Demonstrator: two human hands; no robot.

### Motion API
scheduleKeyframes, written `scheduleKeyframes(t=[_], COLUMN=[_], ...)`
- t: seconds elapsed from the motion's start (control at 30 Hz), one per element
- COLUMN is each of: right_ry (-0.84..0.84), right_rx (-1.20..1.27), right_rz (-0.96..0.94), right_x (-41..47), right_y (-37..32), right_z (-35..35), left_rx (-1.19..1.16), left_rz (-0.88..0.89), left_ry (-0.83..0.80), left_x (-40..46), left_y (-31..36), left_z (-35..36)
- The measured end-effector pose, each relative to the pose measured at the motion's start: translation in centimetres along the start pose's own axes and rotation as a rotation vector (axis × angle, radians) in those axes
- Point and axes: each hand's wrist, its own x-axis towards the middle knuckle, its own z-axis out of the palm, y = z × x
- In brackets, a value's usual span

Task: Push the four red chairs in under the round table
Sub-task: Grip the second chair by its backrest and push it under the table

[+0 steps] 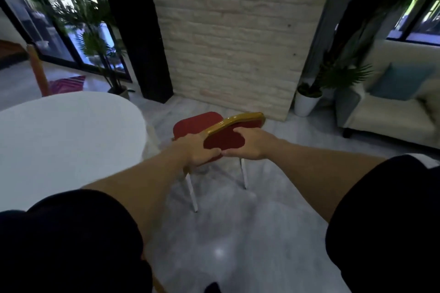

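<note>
A red chair (195, 123) with a yellow-edged backrest and thin white legs stands on the grey floor just right of the round white table (66, 140). Its seat lies outside the table's edge. My left hand (196, 150) grips the left end of the backrest and my right hand (248, 143) grips its right side. Another chair's orange-red back (38, 71) rises behind the table at the far left. Part of an orange frame (156, 280) shows at the bottom edge beside my left sleeve.
A pale brick wall (233, 38) stands behind the chair. A white potted plant (306, 100) sits at its right corner, with a cream sofa (390, 112) and a blue cushion beyond. A black pillar and another potted plant (104, 54) are at the back left.
</note>
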Motion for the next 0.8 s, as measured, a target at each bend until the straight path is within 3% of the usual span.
scheduleKeyframes(t=[0.4, 0.8], right_ry=[0.019, -0.170], right_rx=[0.090, -0.116], right_rz=[0.058, -0.174], right_x=[8.8, 20.1], right_y=[9.9, 15.2], right_z=[-3.9, -6.5], left_rx=[0.054, 0.004], left_rz=[0.024, -0.278], left_ry=[-0.070, -0.029], left_x=[12.9, 20.3], left_y=[5.0, 5.5], left_z=[-1.1, 1.1])
